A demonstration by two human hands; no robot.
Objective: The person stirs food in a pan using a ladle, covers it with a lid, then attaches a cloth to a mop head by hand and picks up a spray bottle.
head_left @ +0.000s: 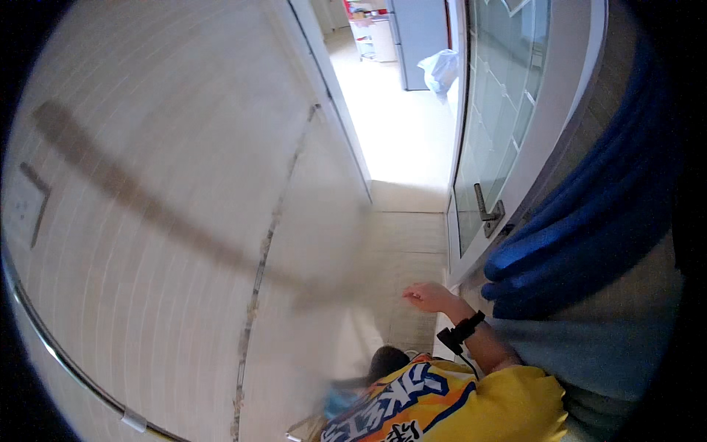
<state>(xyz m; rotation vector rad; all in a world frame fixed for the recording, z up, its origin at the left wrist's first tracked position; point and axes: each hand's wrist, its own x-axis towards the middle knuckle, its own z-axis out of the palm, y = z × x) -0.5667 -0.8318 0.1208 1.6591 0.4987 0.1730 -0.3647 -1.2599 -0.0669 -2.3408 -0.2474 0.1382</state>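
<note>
My right hand reaches into view at the lower middle, over the floor by the doorway. Its fingers are loosely curled, with nothing visible in them. A black strap with a small device circles that wrist, and a thin cable runs from it. My left hand does not show. Low in the middle, beside the yellow shirt I wear, is a light-blue thing, too blurred to name. A long brownish band, smeared by motion, slants across the left side; whether it is a stick or a shadow, I cannot tell.
A glass-paned door with a lever handle stands open on the right. Dark blue cloth hangs beside it. The doorway leads to a bright room with a grey fridge and a white plastic bag. A metal rail curves along the left wall.
</note>
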